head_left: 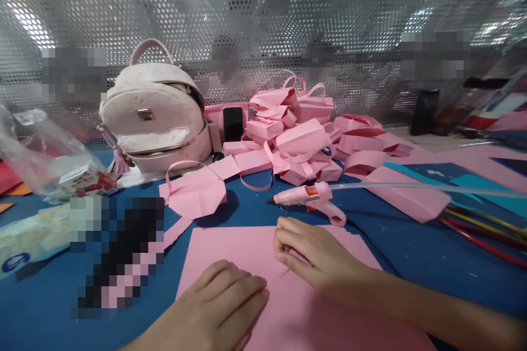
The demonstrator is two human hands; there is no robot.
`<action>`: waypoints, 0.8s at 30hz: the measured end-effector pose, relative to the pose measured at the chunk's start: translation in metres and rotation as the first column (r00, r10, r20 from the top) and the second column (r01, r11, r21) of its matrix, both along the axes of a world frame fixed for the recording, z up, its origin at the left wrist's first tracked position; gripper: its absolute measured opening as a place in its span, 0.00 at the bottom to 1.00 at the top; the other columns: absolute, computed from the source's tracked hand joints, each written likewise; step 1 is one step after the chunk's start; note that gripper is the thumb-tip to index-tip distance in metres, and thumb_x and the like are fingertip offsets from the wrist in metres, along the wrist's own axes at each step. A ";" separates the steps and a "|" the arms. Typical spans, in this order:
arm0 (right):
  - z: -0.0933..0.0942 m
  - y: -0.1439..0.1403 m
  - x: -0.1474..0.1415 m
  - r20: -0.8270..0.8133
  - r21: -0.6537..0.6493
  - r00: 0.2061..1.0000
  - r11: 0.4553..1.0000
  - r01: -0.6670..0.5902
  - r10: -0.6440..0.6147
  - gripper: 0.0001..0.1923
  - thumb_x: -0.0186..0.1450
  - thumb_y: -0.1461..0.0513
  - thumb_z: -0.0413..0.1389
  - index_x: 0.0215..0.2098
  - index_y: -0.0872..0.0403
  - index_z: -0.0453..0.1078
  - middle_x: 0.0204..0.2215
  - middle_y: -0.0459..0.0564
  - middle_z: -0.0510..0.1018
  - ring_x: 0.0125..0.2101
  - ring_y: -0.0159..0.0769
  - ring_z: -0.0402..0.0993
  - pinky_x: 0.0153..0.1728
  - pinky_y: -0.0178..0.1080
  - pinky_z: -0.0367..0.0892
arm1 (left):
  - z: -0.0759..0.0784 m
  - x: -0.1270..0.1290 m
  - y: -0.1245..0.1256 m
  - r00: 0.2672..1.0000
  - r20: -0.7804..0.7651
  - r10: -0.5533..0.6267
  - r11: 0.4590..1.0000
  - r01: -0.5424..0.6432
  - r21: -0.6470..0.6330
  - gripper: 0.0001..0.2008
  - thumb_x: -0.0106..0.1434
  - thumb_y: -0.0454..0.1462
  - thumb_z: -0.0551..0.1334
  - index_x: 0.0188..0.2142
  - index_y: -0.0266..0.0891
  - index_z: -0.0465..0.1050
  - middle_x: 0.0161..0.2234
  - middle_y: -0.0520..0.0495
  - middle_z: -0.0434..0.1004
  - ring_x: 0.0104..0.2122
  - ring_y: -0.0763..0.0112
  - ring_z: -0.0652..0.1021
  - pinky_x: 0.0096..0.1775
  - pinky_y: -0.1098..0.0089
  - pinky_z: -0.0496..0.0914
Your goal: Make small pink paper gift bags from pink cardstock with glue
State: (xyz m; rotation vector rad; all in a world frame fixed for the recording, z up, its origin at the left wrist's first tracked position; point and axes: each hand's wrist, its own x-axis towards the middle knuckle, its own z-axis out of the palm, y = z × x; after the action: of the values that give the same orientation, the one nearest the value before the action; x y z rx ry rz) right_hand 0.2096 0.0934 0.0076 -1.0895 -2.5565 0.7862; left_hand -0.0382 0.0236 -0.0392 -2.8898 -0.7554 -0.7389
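A large pink paper sheet (230, 244) lies flat on the blue table in front of me. My left hand (220, 304) rests on its left part, palm down with the fingers stretched out. Over the sheet's right part, my right hand (310, 255) is closed, thumb and fingertips together; whatever they may pinch is too small to make out. Just beyond that hand lies a white and pink glue gun (302, 196), a long clear glue stick (382, 186) running out of its back. Left of the glue gun stands a folded pink paper bag (197, 189) with a strip handle.
Behind are a cream backpack (158, 115), a black phone (233, 124) and a heap of pink paper bags (302, 140). A plastic bag (53, 148) and a soft pack (37, 236) lie left. Colored rods (486, 236) and a cable (373, 244) lie right. A perforated metal screen (263, 16) rises behind.
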 end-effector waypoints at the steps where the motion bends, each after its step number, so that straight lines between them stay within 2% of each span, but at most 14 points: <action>1: 0.000 0.000 -0.001 0.008 0.001 1.000 1.000 0.004 -0.004 0.11 0.72 0.61 0.48 0.30 0.52 0.62 0.32 0.45 0.69 0.32 0.35 0.65 0.33 0.38 0.56 | 0.000 0.000 0.000 1.000 0.004 0.001 1.000 -0.001 -0.003 0.18 0.75 0.32 0.50 0.60 0.33 0.68 0.51 0.38 0.79 0.48 0.61 0.77 0.54 0.59 0.71; 12: 0.001 -0.003 -0.004 0.067 0.088 0.998 0.996 -0.001 -0.005 0.10 0.71 0.63 0.49 0.30 0.53 0.63 0.32 0.46 0.70 0.30 0.34 0.64 0.31 0.38 0.56 | 0.001 -0.001 -0.001 1.000 -0.030 0.010 1.000 -0.010 -0.010 0.18 0.74 0.32 0.51 0.60 0.33 0.67 0.52 0.39 0.79 0.49 0.61 0.77 0.56 0.59 0.70; 15: -0.001 -0.003 -0.004 0.078 0.131 0.997 0.991 -0.039 0.029 0.09 0.70 0.63 0.48 0.31 0.53 0.63 0.33 0.47 0.70 0.30 0.35 0.64 0.31 0.38 0.56 | 0.008 0.001 0.000 1.000 -0.017 0.004 1.000 -0.004 -0.006 0.17 0.74 0.32 0.51 0.59 0.32 0.68 0.52 0.39 0.79 0.48 0.61 0.78 0.54 0.59 0.71; 20: -0.002 -0.002 -0.005 0.112 0.157 0.992 0.985 -0.067 0.050 0.09 0.71 0.62 0.48 0.32 0.53 0.63 0.33 0.48 0.70 0.30 0.36 0.64 0.31 0.39 0.56 | 0.028 0.001 0.000 0.996 -0.091 -0.023 0.999 0.018 -0.050 0.16 0.73 0.31 0.54 0.58 0.30 0.69 0.53 0.40 0.79 0.48 0.60 0.78 0.53 0.60 0.72; 24: -0.001 -0.003 -0.005 0.109 0.166 0.993 0.984 -0.059 0.041 0.09 0.71 0.62 0.48 0.32 0.53 0.62 0.33 0.48 0.70 0.30 0.36 0.64 0.30 0.38 0.55 | 0.032 0.000 -0.001 0.996 -0.086 -0.025 0.998 0.019 -0.059 0.16 0.72 0.31 0.55 0.58 0.30 0.69 0.52 0.39 0.79 0.48 0.60 0.78 0.54 0.60 0.72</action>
State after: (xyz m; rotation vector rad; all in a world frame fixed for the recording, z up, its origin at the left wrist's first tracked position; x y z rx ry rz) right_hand 0.2050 0.0909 0.0065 -1.0425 -2.6899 0.5237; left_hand -0.0380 0.0223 -0.0069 -2.9649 -0.7489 -0.5985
